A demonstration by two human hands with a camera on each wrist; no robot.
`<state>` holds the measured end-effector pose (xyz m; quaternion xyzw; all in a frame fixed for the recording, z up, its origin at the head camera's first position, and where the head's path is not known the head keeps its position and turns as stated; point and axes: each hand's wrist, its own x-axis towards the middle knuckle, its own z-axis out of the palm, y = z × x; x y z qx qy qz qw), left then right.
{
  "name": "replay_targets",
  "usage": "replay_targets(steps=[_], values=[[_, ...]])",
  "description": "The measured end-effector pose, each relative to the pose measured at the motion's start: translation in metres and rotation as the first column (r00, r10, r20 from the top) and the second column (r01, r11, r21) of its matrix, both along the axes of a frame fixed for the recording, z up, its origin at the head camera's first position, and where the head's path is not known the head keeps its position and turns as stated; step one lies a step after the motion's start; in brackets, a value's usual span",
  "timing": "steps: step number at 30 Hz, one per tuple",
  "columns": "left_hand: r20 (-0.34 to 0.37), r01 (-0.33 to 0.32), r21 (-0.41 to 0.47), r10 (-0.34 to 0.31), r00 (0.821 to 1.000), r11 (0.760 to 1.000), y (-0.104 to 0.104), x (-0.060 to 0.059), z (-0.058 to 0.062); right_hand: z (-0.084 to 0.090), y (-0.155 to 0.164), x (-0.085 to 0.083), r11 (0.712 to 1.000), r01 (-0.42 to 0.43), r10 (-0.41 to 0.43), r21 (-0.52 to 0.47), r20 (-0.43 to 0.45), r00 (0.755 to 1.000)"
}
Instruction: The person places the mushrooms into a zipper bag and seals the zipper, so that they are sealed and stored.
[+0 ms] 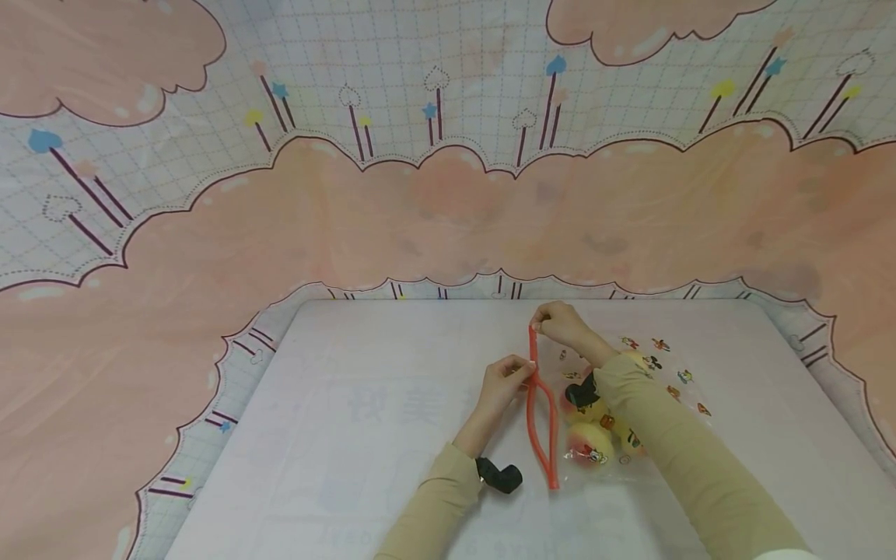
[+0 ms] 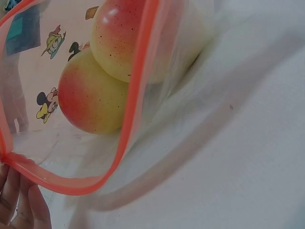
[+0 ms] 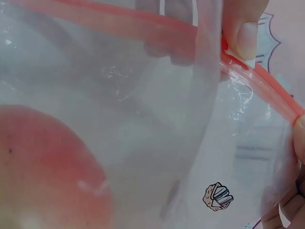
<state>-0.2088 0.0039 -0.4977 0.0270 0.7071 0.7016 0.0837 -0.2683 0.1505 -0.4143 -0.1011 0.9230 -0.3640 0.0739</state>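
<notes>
A clear zip bag (image 1: pixel 616 470) with cartoon prints and an orange-red zip edge (image 1: pixel 553 435) lies on the table. Inside are several round yellow-and-red fruits (image 2: pixel 90 98) that look like peaches. My left hand (image 1: pixel 505 381) pinches the zip about midway, at a small white slider (image 3: pixel 239 58) in the right wrist view. Toward me from this hand the two zip edges bow apart in a loop; beyond it they run together. At the far end of the zip, my right hand (image 1: pixel 563 325) pinches the corner between thumb and fingers.
The white table (image 1: pixel 336 435) spreads under the bag, its far edge meeting a pink printed backdrop (image 1: pixel 434 225). A black device (image 1: pixel 500 476) sits by the left wrist, and another black one (image 1: pixel 581 391) by the right wrist overlaps the bag.
</notes>
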Motion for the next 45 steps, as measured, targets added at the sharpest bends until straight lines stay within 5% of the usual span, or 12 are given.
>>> replay_targets(steps=[10, 19, 29, 41, 45], values=[[0.005, -0.001, -0.023, 0.001, 1.0, 1.0, 0.0, 0.003, 0.0, -0.003, 0.0, -0.002, 1.0, 0.0, 0.0, -0.009, 0.001, 1.0], [-0.021, 0.018, -0.022, -0.019, 1.0, 1.0, -0.003, 0.018, 0.027, -0.002, 0.0, 0.0, 1.0, -0.002, 0.002, -0.004, -0.005, 1.0], [-0.012, -0.004, -0.022, 0.004, 1.0, 1.0, 0.0, 0.008, -0.003, -0.004, 0.0, -0.001, 1.0, 0.003, -0.002, 0.002, -0.017, 1.0], [-0.003, 0.005, -0.012, -0.005, 1.0, 1.0, 0.0, 0.008, -0.006, -0.004, -0.001, -0.002, 1.0, 0.005, -0.005, -0.002, -0.017, 1.0], [0.0, 0.017, -0.014, -0.017, 1.0, 1.0, -0.002, 0.012, 0.001, -0.005, -0.001, -0.002, 1.0, 0.006, -0.006, 0.003, -0.013, 1.0]])
